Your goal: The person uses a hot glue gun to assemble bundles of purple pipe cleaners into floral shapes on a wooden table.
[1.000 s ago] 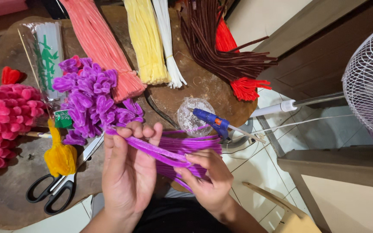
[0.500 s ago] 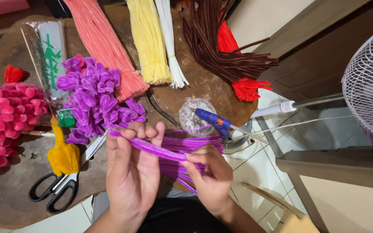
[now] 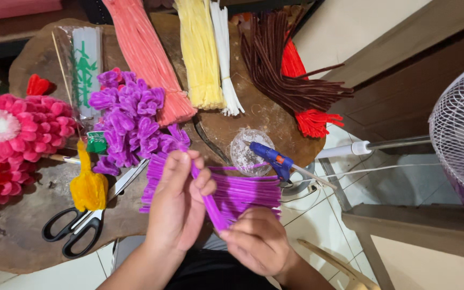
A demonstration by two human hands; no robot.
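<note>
Both my hands on one purple pipe cleaner, right over the bench edge

My left hand (image 3: 175, 207) pinches the purple pipe cleaner (image 3: 210, 207) up high, my right hand (image 3: 256, 241) grips its lower end; the purple bundle (image 3: 243, 190) lies just behind, blue glue gun (image 3: 275, 159) beside it, scissors (image 3: 79, 228) and purple flower cluster (image 3: 130, 126) to my left

Scissors (image 3: 76, 228) at left on table (image 3: 17, 236); glue gun (image 3: 275, 160) at right edge; pipe-cleaner bundle (image 3: 243, 190) between, fan (image 3: 463, 129) beyond.
</note>
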